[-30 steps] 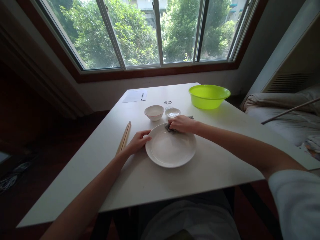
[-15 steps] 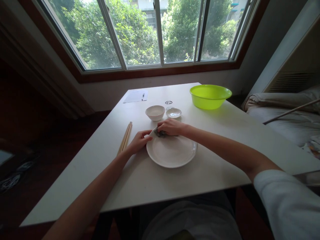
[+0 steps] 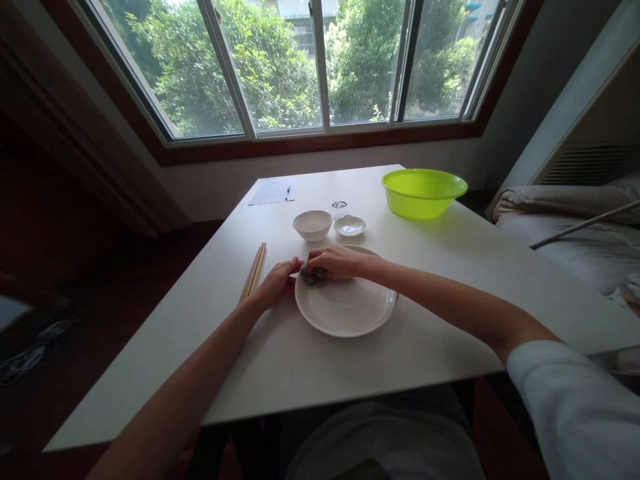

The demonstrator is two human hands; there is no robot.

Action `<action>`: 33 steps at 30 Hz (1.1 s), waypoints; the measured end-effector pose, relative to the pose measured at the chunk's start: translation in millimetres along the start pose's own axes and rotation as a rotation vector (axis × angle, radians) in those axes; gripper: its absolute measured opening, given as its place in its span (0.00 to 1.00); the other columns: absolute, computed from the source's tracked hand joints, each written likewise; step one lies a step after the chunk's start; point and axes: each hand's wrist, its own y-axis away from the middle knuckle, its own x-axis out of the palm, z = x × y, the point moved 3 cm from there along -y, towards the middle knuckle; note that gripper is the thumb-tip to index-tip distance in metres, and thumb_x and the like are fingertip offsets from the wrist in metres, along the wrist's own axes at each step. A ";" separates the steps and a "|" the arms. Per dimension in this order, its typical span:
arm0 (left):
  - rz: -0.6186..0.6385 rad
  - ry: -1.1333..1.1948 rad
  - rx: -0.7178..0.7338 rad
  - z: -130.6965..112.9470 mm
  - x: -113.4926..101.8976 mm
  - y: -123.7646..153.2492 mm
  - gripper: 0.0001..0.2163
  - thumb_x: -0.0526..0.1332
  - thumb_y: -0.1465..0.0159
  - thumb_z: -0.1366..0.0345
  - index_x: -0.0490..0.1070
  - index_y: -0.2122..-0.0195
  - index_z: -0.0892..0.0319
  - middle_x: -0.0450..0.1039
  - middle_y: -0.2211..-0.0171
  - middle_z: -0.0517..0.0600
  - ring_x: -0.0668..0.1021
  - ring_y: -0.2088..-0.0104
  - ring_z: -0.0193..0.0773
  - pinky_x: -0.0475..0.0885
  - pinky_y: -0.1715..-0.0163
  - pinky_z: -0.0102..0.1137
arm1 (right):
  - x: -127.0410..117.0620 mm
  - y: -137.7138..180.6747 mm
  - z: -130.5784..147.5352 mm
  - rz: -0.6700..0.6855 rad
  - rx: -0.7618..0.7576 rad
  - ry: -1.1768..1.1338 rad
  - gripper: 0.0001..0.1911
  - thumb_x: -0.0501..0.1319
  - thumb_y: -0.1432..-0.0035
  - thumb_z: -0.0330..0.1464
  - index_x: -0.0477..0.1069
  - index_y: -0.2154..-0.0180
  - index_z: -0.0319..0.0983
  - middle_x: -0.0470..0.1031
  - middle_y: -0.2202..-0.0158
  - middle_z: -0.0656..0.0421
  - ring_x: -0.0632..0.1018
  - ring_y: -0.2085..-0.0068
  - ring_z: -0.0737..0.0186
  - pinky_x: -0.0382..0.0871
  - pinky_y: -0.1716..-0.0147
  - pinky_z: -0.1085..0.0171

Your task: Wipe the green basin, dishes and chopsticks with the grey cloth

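A large white plate (image 3: 350,310) lies on the table in front of me. My left hand (image 3: 277,283) is at its left edge, fingers curled against the rim; the thumb is partly hidden. Over the upper left of the plate, my right hand (image 3: 335,262) presses down a crumpled grey scrubber (image 3: 313,277) that looks like steel wool. The fingers are closed round it, and part of it is covered by them. Just beyond the plate stand a white bowl (image 3: 313,227) with a thin reddish rim line and a small white dish (image 3: 350,227).
Wooden chopsticks (image 3: 253,270) lie left of the plate, close to my left wrist. A lime-green basin (image 3: 424,193) stands at the table's back right. Paper (image 3: 273,191) with a pen (image 3: 288,193) lies at the back left. The white table (image 3: 430,347) ends close to my body.
My right hand has drawn the scrubber slightly left and toward me along the plate's left rim. My left thumb has come off the plate's upper face, toward the outer edge.
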 end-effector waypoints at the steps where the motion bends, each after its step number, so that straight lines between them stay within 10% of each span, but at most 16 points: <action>1: -0.005 0.007 0.001 0.2 -0.2 -0.1 0.18 0.64 0.45 0.54 0.73 0.65 0.67 0.73 0.75 0.50 0.67 0.86 0.27 0.58 0.90 0.23 | 0.7 -0.4 1.8 -0.004 -0.008 -0.007 0.18 0.55 0.46 0.22 0.73 0.55 0.40 0.75 0.54 0.55 0.75 0.66 0.63 0.62 0.68 0.66; 33: -0.007 -0.374 0.160 -5.3 -1.0 0.3 0.18 0.63 0.47 0.58 0.75 0.61 0.66 0.68 0.82 0.45 0.63 0.86 0.25 0.58 0.88 0.23 | -21.0 20.8 54.6 0.261 -0.069 -0.155 0.19 0.55 0.47 0.24 0.75 0.56 0.43 0.73 0.54 0.58 0.73 0.60 0.63 0.62 0.65 0.67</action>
